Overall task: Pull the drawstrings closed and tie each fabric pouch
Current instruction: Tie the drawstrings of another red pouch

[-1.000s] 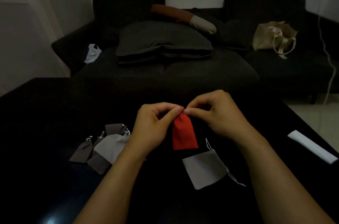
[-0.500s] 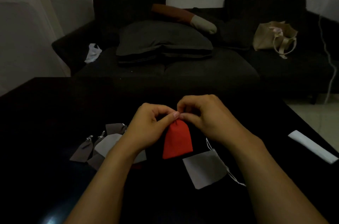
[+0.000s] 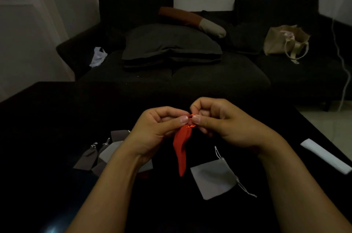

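Red pouch (image 3: pixel 182 149) pinched at its neck, held above the dark worktop (image 3: pixel 57 118).
Left hand (image 3: pixel 158 129) and right hand (image 3: pixel 224 126) curled tight on the orange drawstring (image 3: pixel 191 117) at thumb tips; knot hard to make out. Grey pouch (image 3: pixel 213 181) below right; more grey pouches (image 3: pixel 95 156) partly hidden behind left wrist. No readable writing.

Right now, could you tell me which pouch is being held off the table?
The red pouch; both hands pinch its drawstring, while the grey pouches lie flat.

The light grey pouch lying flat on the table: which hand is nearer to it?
Right. The right hand is above the light grey pouch; the left hand is farther left, beyond the red pouch.
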Demonstrator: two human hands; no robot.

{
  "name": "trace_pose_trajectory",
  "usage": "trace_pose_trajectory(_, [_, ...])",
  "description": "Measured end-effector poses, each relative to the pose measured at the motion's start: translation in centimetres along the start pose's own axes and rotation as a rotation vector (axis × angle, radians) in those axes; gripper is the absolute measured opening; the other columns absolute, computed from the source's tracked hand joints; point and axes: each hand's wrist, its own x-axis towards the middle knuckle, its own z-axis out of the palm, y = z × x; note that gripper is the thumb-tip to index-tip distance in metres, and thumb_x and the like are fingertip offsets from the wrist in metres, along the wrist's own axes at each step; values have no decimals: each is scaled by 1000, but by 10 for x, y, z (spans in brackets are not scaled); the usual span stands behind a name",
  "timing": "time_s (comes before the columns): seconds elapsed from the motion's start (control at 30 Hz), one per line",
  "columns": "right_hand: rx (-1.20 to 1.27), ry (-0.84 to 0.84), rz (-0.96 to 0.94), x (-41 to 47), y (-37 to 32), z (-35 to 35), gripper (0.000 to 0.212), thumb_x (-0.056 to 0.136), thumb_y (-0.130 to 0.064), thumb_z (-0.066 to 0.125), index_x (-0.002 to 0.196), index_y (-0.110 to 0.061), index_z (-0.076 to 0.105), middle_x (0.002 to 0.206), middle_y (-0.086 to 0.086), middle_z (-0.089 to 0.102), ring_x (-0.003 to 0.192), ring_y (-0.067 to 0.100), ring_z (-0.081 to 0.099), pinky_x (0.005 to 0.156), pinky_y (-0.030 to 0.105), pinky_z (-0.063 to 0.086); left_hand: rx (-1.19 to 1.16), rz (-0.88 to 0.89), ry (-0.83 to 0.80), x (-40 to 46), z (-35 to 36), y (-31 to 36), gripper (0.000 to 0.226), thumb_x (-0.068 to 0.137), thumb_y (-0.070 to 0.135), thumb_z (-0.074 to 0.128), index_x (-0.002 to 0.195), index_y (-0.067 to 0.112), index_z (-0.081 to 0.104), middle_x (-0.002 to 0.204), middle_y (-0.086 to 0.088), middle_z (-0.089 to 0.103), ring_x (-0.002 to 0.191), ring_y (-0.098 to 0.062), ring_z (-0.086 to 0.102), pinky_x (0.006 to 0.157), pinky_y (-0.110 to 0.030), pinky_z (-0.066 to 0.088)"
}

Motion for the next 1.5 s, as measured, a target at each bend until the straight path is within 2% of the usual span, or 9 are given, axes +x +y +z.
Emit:
trace_pose_trajectory(0.3, [63, 131, 24, -1, 2, -5, 8, 89, -2, 64, 97, -4, 66, 69, 10, 66, 60, 15, 61, 61, 19, 52, -54, -8, 63, 3, 6, -1, 11, 75, 0, 64, 86, -1, 67, 59, -1, 68, 45, -2, 60, 44, -9, 43])
trace_pose_trajectory(0.4, [-27, 175, 84, -5, 3, -11, 19, 85, 4, 67, 103, 0, 70, 76, 17, 72, 64, 16, 68, 65, 20, 56, -64, 29, 153, 7, 3, -4, 14, 65, 6, 72, 78, 9, 71, 68, -5, 72, 57, -7, 66, 53, -14, 51])
trace_pose_trajectory(0.47, [-135, 209, 99, -6, 3, -14, 12, 85, 1, 69, 95, -3, 75, 77, 17, 73, 64, 16, 68, 64, 21, 56, -33, 62, 195, 9, 0, -8, 21, 61, 7, 77, 80, 14, 71, 73, -7, 73, 65, -12, 69, 60, -19, 54])
trace_pose_trajectory(0.63, [-425, 272, -2, 0, -1, -6, 3, 84, -20, 75, 84, -23, 77, 78, -4, 74, 76, 3, 69, 75, 25, 55, 277, 184, 217, 10, 3, -11, 23, 79, -3, 74, 97, 10, 67, 75, -6, 76, 71, -14, 73, 66, -22, 58])
trace_pose_trajectory(0.83, [-679, 230, -23, 6, -3, 6, 6, 80, -24, 79, 84, -28, 78, 86, -9, 68, 85, 3, 63, 79, 26, 52, 494, 110, 8, 5, 4, -10, 35, 81, -1, 73, 112, 12, 61, 86, -10, 76, 81, -19, 75, 72, -28, 61])
trace_pose_trajectory(1.0, [-357, 263, 78, -2, 2, -5, 8, 80, -15, 78, 84, -21, 80, 82, -7, 76, 82, 4, 71, 80, 25, 55, 395, 99, -94, 4, 5, -9, 41, 79, -3, 73, 115, 11, 59, 87, -13, 76, 88, -22, 74, 78, -25, 58])
trace_pose_trajectory(1.17, [-9, 360, 30, -2, 3, -2, 9, 82, -1, 71, 89, -3, 76, 79, 15, 75, 62, 10, 65, 60, 16, 54, 140, 187, -10, 6, 10, -9, 38, 77, 0, 70, 112, 8, 61, 83, -8, 76, 80, -15, 73, 71, -20, 55])
trace_pose_trajectory(1.4, [205, 370, 36, 0, 7, 2, 15, 83, 0, 69, 96, -2, 75, 91, 19, 75, 79, 22, 71, 73, 27, 59, 61, 289, 104, 10, 15, -16, 24, 83, -3, 66, 102, 11, 70, 81, -3, 76, 76, -11, 73, 68, -17, 55])
trace_pose_trajectory(1.5, [161, 400, 38, 1, 8, 2, 14, 82, 0, 71, 95, 1, 75, 88, 19, 75, 74, 16, 70, 65, 22, 55, 137, 321, 130, 12, 16, -18, 22, 84, 0, 67, 100, 14, 73, 87, -2, 77, 82, -9, 73, 72, -17, 55])
